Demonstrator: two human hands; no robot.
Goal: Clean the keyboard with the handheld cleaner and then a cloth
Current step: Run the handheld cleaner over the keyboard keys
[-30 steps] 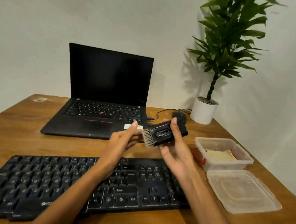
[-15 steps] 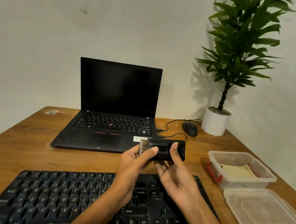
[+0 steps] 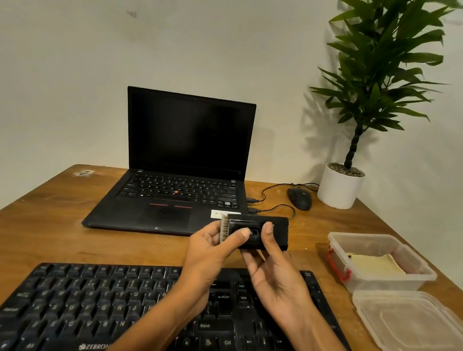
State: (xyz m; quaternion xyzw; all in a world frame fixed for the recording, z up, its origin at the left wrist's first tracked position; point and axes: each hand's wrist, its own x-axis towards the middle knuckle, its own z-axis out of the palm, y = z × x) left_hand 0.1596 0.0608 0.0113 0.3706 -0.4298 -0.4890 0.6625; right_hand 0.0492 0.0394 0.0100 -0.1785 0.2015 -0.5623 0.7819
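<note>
A black handheld cleaner (image 3: 274,232) with a pale brush at its left end is held level above the table, between the laptop and the keyboard. My left hand (image 3: 211,251) grips its brush end, thumb across the front. My right hand (image 3: 274,275) holds it from below, thumb on the front by the round button. The black keyboard (image 3: 93,303) lies along the near edge under my forearms. A pale yellow cloth (image 3: 374,264) sits folded inside a clear plastic container (image 3: 365,239) at the right.
An open black laptop (image 3: 177,192) stands behind the hands, with a wired mouse (image 3: 299,198) and a potted plant (image 3: 339,190) to its right. The container's clear lid (image 3: 419,332) lies on the wooden table (image 3: 36,227) at the near right.
The cleaner has turned from tilted to level. My left hand closed around its brush end and my right thumb moved onto the front. The camera view has lifted.
</note>
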